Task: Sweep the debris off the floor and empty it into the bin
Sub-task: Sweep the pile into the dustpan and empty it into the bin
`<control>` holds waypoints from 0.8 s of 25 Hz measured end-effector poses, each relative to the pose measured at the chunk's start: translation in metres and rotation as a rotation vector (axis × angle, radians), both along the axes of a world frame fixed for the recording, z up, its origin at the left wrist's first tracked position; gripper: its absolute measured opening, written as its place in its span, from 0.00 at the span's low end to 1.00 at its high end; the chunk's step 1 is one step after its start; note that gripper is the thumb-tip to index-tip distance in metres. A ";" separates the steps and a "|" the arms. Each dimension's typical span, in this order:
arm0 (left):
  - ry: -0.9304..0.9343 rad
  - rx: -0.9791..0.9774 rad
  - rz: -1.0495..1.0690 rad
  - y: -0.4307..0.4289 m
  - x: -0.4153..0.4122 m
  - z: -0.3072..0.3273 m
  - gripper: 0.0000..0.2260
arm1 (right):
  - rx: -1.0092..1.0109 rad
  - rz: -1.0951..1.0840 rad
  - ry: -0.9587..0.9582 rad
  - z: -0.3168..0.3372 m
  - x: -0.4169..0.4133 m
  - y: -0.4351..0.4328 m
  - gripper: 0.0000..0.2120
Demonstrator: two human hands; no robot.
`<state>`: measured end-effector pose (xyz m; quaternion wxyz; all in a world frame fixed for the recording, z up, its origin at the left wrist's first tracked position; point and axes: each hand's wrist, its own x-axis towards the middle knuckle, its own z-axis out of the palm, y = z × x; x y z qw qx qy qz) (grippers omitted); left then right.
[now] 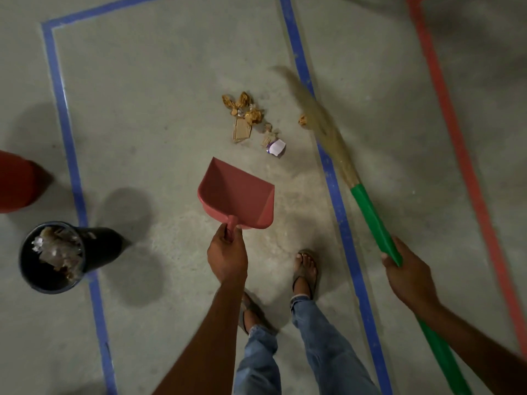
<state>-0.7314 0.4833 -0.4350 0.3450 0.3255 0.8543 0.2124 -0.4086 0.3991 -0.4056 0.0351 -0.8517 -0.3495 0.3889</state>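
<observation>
My left hand [227, 255] grips the handle of a red dustpan [238, 195], which has nothing in it and hangs over the floor with its mouth toward the debris. A pile of crumpled brown paper, cardboard scraps and a white wrapper [251, 121] lies on the concrete just beyond the pan. My right hand [407, 276] holds the green handle of a grass broom [370, 212]. Its straw head [316, 109] is blurred, to the right of the pile, touching one stray brown scrap [302, 120]. A black bin [52, 256] holding paper waste stands at the lower left.
Blue tape lines [339, 206] mark a rectangle on the concrete floor; a red tape line [456, 132] runs at the right. A red object [15, 182] sits at the left edge. My sandalled feet [305, 270] stand just behind the dustpan.
</observation>
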 end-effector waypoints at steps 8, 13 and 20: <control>0.062 0.020 -0.036 0.019 0.005 -0.002 0.15 | -0.188 0.045 0.068 -0.094 -0.038 0.113 0.14; 0.083 0.011 -0.032 0.012 -0.002 -0.006 0.23 | 0.008 0.014 0.138 -0.045 -0.058 0.065 0.09; -0.012 0.023 0.000 0.000 -0.021 -0.011 0.17 | -0.156 0.061 -0.016 0.002 -0.016 -0.022 0.30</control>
